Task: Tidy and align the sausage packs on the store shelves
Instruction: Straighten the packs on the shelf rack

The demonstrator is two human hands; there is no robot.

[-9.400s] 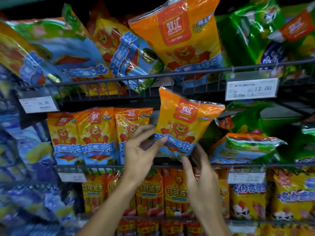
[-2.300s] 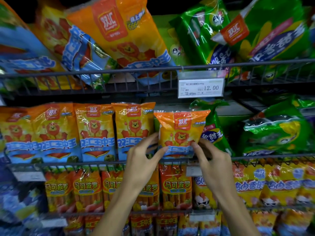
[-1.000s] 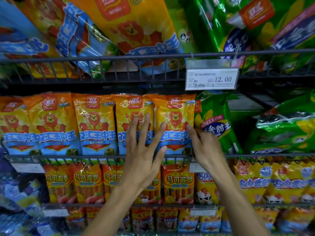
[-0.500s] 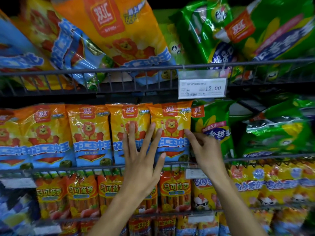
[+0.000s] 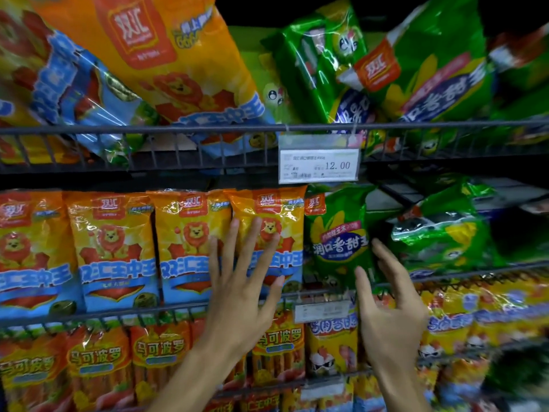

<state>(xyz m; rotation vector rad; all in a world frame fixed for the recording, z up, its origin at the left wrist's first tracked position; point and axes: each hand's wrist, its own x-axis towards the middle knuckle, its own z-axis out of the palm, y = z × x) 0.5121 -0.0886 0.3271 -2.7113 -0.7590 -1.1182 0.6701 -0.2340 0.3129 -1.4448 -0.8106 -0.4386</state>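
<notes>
A dim store aisle is filling the view, with dark wire shelves stacked one above another and crowded with glossy sausage packs. On the middle shelf (image 5: pixel 178 313), a row of orange lion-print sausage packs is standing upright side by side behind the front rail, running from the far left to the centre. The rightmost orange lion pack (image 5: pixel 276 227) is standing level with its neighbours, edges touching. The left hand (image 5: pixel 242 295) is lying in front of this pack with fingers straight and spread wide, fingertips over its face and that of the pack to its left (whether they are pressing or just hovering cannot be told). The right hand (image 5: pixel 386 310) is hanging open just to the right, fingers straight and loosely apart, holding nothing, in front of a green corn sausage pack (image 5: pixel 338 233) that is standing next to the orange row. Further right, another green pack (image 5: pixel 439 233) is lying tilted on its side. A white price tag (image 5: pixel 319 165) reading 12.00 is hanging from the rail of the upper shelf (image 5: pixel 148 129), where larger orange, blue and green packs are leaning at untidy angles. Below, the lower shelf is holding orange packs of thin sausages (image 5: pixel 160 358) on the left and yellow packs (image 5: pixel 329 349) on the right. The right edge is looking blurred.
</notes>
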